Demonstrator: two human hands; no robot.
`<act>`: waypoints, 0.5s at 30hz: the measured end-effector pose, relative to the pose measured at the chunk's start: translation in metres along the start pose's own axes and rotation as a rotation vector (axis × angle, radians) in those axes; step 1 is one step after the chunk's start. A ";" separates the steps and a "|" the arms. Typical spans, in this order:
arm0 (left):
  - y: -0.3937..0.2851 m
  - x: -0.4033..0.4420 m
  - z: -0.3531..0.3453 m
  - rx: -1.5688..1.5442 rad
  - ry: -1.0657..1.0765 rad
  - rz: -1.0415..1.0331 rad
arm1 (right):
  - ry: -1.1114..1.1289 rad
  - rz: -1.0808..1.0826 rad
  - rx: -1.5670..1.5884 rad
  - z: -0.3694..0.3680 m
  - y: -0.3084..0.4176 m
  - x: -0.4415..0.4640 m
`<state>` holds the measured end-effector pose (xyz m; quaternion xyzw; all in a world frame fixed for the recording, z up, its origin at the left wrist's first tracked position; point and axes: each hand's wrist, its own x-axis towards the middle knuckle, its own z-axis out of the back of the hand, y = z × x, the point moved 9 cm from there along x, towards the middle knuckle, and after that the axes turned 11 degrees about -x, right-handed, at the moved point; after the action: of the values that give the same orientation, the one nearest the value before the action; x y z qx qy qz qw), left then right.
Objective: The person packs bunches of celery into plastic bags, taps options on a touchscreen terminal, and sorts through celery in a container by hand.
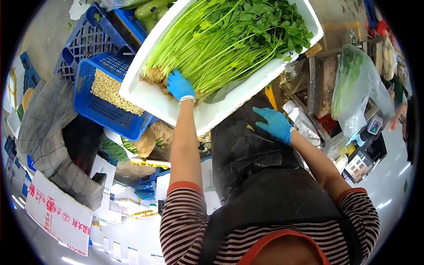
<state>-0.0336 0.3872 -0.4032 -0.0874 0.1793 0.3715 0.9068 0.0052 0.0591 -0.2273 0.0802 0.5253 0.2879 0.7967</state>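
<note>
A white foam box (207, 115) tilts in front of me, filled with long green celery (221, 48). The leaves point to the upper right and the pale root ends to the lower left. My left hand (179, 86), in a blue glove, is closed at the root ends; its fingertips are partly hidden among the stalks. On the black apron (251, 159) over my leg rests my right hand (274, 124), also gloved in blue, open with fingers apart and holding nothing. A small yellowish leaf bit (250, 127) lies on the apron beside it.
To the left, a blue basket (112, 118) holds pale beans or nuts (112, 90). Beyond it are another blue crate (88, 35) and a grey quilted cover (44, 128). Bagged greens (353, 79) and a scale (360, 165) stand at right. A printed carton (59, 212) is lower left.
</note>
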 end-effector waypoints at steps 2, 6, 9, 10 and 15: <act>0.001 0.012 -0.001 -0.011 0.076 -0.042 | -0.025 -0.001 -0.008 -0.001 -0.005 0.001; -0.001 0.013 0.025 0.015 0.151 -0.218 | -0.042 -0.007 -0.008 0.002 -0.008 0.000; -0.001 -0.001 0.049 -0.040 0.114 -0.300 | -0.046 0.033 0.004 0.003 -0.003 0.002; -0.001 -0.004 0.060 -0.081 0.082 -0.315 | -0.050 0.060 0.028 0.007 0.005 0.004; -0.010 -0.016 0.095 -0.275 -0.116 -0.418 | -0.008 0.140 0.268 0.028 0.045 0.030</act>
<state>-0.0126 0.3975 -0.3091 -0.2235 0.0528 0.2015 0.9522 0.0211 0.1167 -0.2194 0.2232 0.5491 0.2700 0.7588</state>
